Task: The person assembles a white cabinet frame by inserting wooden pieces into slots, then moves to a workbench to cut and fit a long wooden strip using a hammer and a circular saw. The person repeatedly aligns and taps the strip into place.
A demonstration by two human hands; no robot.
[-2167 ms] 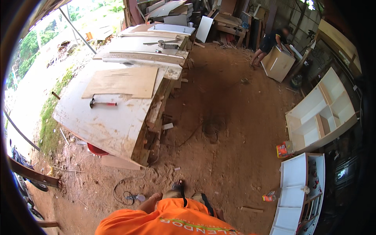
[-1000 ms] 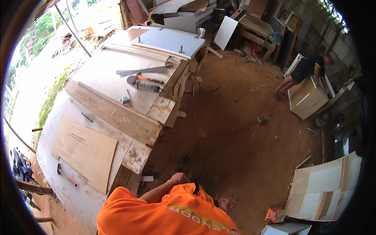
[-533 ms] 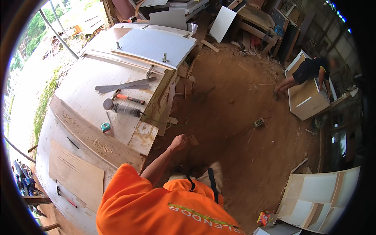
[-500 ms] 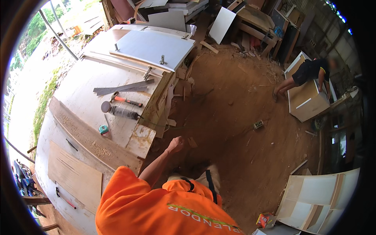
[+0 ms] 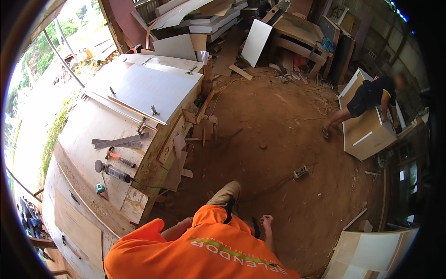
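Our right hand (image 5: 266, 219) is curled into a loose fist, holding nothing; left hand (image 5: 186, 222) mostly hidden, can't tell, near the workbench (image 5: 88, 139).

The person's shirt (image 5: 195, 251) was bright orange with pale lettering. A hammer (image 5: 120, 158) had an orange-red handle beside a white panel (image 5: 144, 88), above reddish-brown dirt floor (image 5: 278, 139).

Orange short-sleeved shirt (image 5: 204, 251) with printed lettering, tan shoe (image 5: 226, 193).
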